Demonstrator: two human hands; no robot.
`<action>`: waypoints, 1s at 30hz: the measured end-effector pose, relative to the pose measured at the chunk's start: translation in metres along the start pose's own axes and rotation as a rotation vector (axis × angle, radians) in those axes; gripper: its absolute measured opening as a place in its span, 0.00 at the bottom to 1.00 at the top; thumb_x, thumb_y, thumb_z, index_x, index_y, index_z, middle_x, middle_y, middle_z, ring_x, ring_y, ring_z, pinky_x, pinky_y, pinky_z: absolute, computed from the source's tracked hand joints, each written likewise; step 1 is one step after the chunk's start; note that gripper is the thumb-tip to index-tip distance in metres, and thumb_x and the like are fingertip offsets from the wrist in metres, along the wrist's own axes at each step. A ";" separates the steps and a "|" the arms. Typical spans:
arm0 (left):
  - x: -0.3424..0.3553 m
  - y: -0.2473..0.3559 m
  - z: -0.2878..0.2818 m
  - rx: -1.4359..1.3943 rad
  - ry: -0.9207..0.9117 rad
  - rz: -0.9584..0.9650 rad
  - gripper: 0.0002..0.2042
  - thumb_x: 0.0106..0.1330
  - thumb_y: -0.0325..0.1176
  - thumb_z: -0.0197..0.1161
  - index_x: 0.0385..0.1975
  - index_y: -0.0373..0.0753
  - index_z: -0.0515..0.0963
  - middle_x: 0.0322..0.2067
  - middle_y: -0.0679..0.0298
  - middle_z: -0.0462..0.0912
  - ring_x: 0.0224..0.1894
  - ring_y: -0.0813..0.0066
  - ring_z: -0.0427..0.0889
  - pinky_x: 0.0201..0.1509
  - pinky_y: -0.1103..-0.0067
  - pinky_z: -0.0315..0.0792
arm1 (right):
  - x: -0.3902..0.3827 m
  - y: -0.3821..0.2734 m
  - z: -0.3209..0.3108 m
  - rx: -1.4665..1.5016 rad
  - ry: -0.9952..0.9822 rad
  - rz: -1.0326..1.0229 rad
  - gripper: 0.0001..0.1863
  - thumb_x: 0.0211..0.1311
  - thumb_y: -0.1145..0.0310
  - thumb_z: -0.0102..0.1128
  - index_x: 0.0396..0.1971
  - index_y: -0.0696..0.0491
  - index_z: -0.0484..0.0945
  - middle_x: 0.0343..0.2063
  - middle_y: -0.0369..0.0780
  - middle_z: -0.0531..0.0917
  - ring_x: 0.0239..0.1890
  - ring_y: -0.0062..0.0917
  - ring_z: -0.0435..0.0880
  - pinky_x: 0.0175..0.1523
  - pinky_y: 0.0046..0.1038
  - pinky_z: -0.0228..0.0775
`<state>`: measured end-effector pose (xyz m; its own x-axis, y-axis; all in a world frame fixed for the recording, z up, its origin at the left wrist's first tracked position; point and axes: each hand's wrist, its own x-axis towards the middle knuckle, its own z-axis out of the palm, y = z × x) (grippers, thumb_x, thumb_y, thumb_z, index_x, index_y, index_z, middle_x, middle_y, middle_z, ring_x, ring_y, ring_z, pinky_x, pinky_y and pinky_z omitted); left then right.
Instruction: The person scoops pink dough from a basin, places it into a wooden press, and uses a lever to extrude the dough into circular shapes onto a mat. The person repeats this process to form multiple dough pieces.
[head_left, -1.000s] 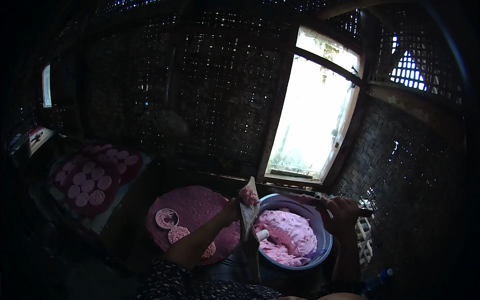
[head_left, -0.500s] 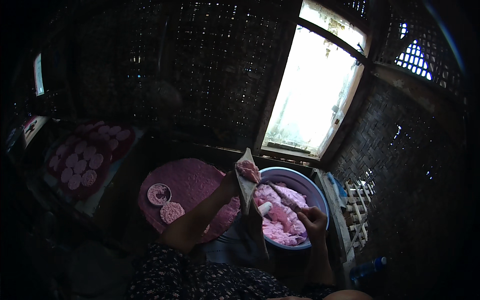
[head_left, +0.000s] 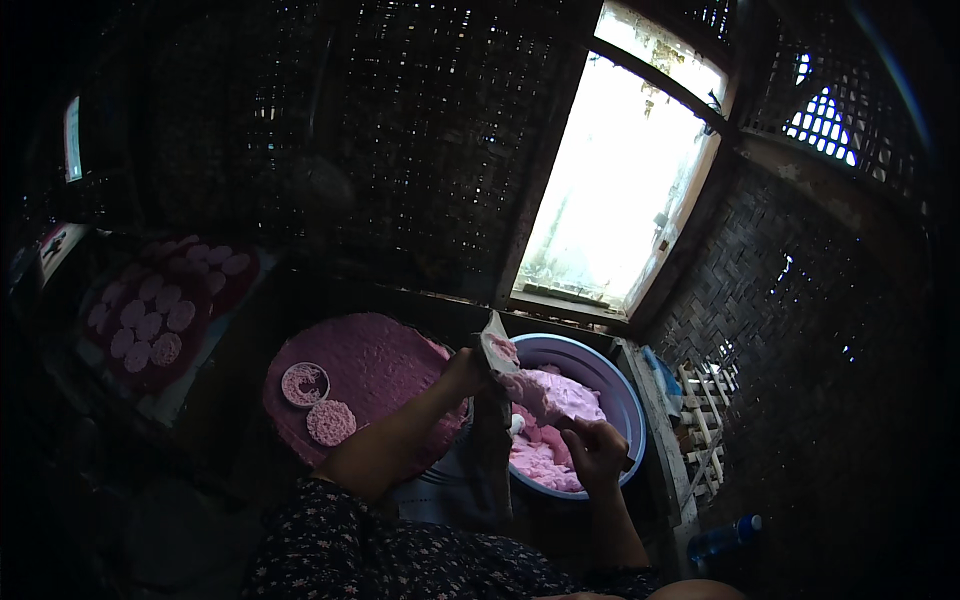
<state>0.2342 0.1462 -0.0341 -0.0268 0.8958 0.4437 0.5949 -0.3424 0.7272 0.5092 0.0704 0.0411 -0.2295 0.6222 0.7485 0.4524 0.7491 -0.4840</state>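
My left hand [head_left: 468, 372] is closed around the upper part of a pale, pointed cloth-like bag [head_left: 493, 330], which hangs down below it. Pink dough [head_left: 503, 350] shows in the bag's mouth. In my right hand [head_left: 597, 453] is a flat stick-like spatula [head_left: 566, 422], its far end coated in pink paste and touching or very close to the bag. Beneath both hands stands a blue-grey tub [head_left: 637, 405] of soft pink dough [head_left: 545, 470], with a small white object [head_left: 517, 424] in it.
A round pink-covered board [head_left: 370, 350] at left carries a ring mould [head_left: 305, 385] and a round of pink strands [head_left: 331, 423]. Farther left, several pink discs [head_left: 150, 326] lie on dark red cloth. A blue bottle [head_left: 725, 538] and wooden lattice [head_left: 702, 425] are at right, below a bright window [head_left: 620, 180].
My right hand has shifted slightly left and down, and the spatula's end, laden with pink paste, now reaches the bag's mouth. The left hand still grips the bag.
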 end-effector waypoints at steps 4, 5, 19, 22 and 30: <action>-0.009 0.033 0.005 -0.062 -0.080 -0.015 0.16 0.57 0.42 0.60 0.40 0.40 0.78 0.35 0.52 0.82 0.42 0.52 0.81 0.45 0.67 0.74 | 0.019 0.017 0.012 -0.023 0.138 0.123 0.10 0.46 0.68 0.71 0.27 0.56 0.81 0.19 0.41 0.81 0.21 0.27 0.81 0.26 0.26 0.70; -0.011 0.041 0.008 -0.126 -0.029 0.047 0.16 0.56 0.43 0.60 0.40 0.40 0.79 0.35 0.51 0.82 0.42 0.52 0.81 0.45 0.68 0.74 | 0.024 0.020 0.017 -0.064 0.205 0.059 0.10 0.47 0.68 0.70 0.27 0.56 0.81 0.20 0.41 0.81 0.21 0.28 0.81 0.27 0.27 0.70; -0.014 0.037 -0.011 -1.113 -0.269 -0.313 0.11 0.62 0.31 0.56 0.41 0.33 0.78 0.35 0.61 0.82 0.35 0.74 0.81 0.37 0.75 0.76 | 0.009 0.026 0.003 -0.048 0.086 0.249 0.10 0.46 0.68 0.71 0.27 0.57 0.81 0.17 0.41 0.80 0.19 0.23 0.78 0.28 0.23 0.69; -0.016 0.047 -0.013 -0.813 -0.236 -0.227 0.14 0.64 0.34 0.54 0.44 0.33 0.77 0.37 0.58 0.81 0.36 0.72 0.82 0.38 0.75 0.77 | 0.010 0.028 0.003 -0.093 0.079 0.153 0.11 0.46 0.66 0.70 0.28 0.56 0.82 0.19 0.42 0.81 0.21 0.26 0.81 0.28 0.27 0.70; -0.022 0.050 -0.037 -1.372 -0.263 -0.340 0.18 0.67 0.39 0.45 0.46 0.32 0.74 0.36 0.55 0.80 0.37 0.67 0.82 0.40 0.72 0.77 | -0.001 0.022 -0.010 0.135 -0.023 0.202 0.10 0.46 0.71 0.71 0.27 0.58 0.81 0.16 0.36 0.78 0.17 0.15 0.71 0.24 0.21 0.61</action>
<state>0.2350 0.0995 0.0115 0.2285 0.9616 0.1518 -0.6439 0.0324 0.7644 0.5279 0.0839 0.0338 -0.1659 0.7665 0.6204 0.3719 0.6313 -0.6805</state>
